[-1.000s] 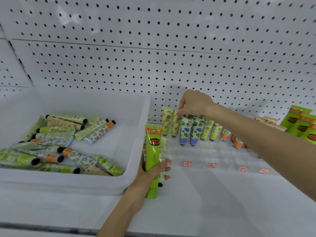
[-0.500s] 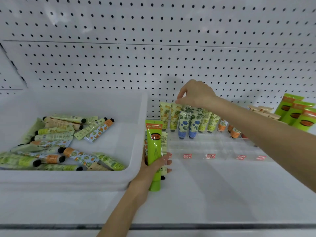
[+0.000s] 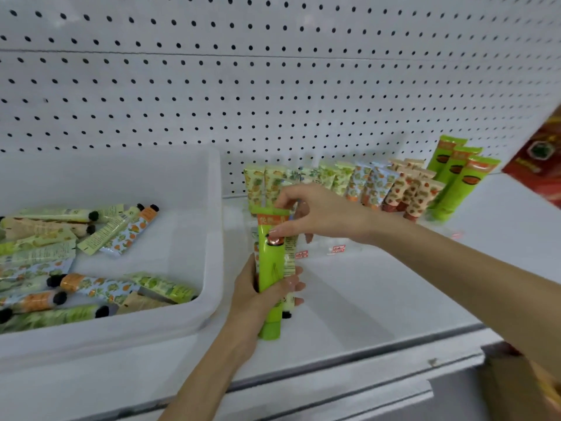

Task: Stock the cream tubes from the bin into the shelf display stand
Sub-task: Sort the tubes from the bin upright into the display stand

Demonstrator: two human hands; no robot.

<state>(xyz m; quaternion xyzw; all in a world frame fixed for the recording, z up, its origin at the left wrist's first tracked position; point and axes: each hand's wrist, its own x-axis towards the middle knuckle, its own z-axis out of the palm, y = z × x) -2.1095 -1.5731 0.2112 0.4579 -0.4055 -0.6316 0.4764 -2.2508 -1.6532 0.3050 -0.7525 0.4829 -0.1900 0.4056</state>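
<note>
My left hand (image 3: 258, 299) grips a tall bright green cream tube (image 3: 270, 268) upright, cap down, over the shelf, with a couple of smaller tubes (image 3: 290, 259) bunched behind it. At the green tube's upper end, my right hand (image 3: 321, 214) pinches it between thumb and forefinger. Behind them, the clear display stand (image 3: 334, 250) holds a back row of small patterned tubes (image 3: 364, 183) standing cap down. The white bin (image 3: 212, 238) at the left holds several loose tubes (image 3: 91, 287) lying flat.
Three large green tubes (image 3: 452, 177) stand at the right end of the stand. A red package (image 3: 543, 156) leans in at the far right. A white pegboard backs the shelf (image 3: 364, 299), whose front edge runs below my arms.
My right hand has left the back row of tubes and come down and forward onto the top of the green tube in my left hand. The camera has swung right.
</note>
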